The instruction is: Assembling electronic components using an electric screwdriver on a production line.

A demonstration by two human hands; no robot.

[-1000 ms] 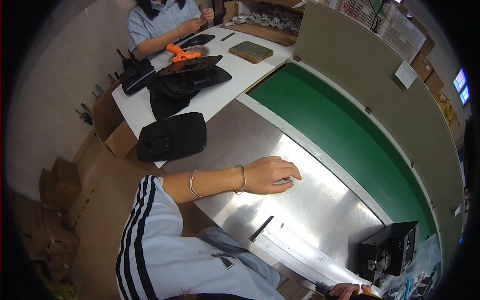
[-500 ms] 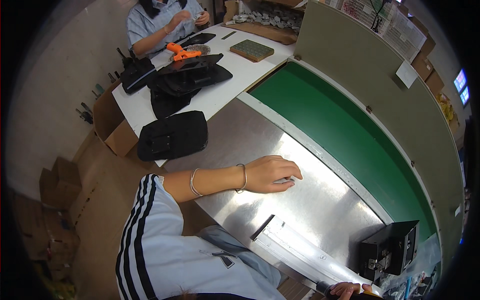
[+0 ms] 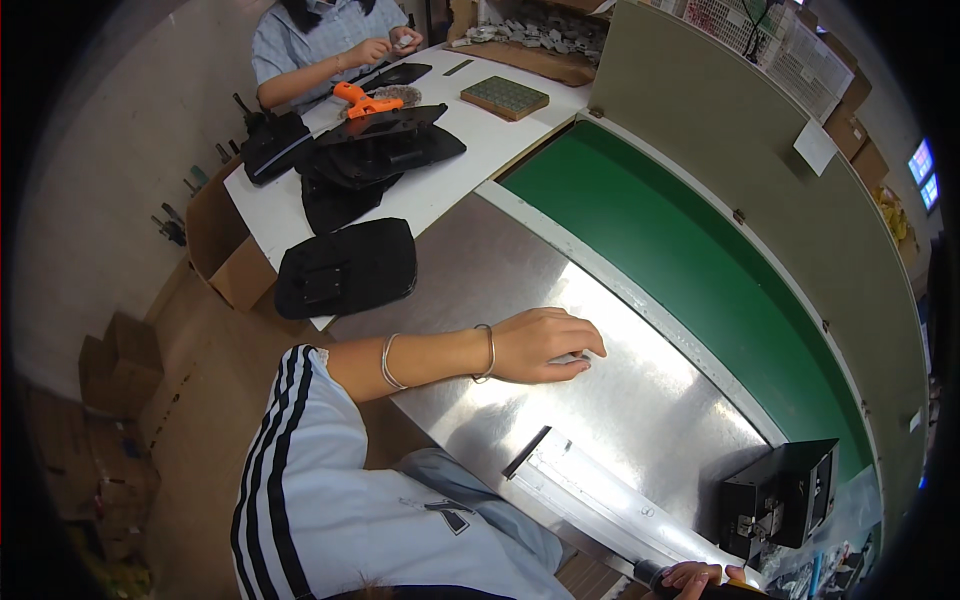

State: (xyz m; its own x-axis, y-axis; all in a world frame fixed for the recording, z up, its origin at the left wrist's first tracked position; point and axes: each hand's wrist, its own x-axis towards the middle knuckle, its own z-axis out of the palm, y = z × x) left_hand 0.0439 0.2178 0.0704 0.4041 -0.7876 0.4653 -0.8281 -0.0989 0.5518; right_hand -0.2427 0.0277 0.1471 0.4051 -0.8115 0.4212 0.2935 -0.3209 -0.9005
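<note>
My left hand (image 3: 545, 345) rests palm down on the shiny metal worktop (image 3: 480, 270), fingers loosely bent and the thumb apart from the index finger. Nothing shows in its grip. At the lower edge, my right hand (image 3: 692, 577) is partly cut off by the picture, its fingers wrapped round a dark cylindrical tool (image 3: 650, 574) whose exact kind I cannot make out. Just beyond that hand lies a long white metal fixture (image 3: 600, 492). To its right stands a black box-like device (image 3: 765, 505). A flat black padded part (image 3: 347, 270) lies left of my left hand.
A green conveyor belt (image 3: 670, 250) runs behind the worktop, below a grey partition (image 3: 740, 140). On the white table (image 3: 450, 195) are stacked black parts (image 3: 385, 150), an orange glue gun (image 3: 362, 103) and a green-topped block (image 3: 505, 98). A co-worker (image 3: 330, 50) handles something small.
The co-worker's hands have shifted slightly, lower and closer together. My own two hands stay almost where they were.
</note>
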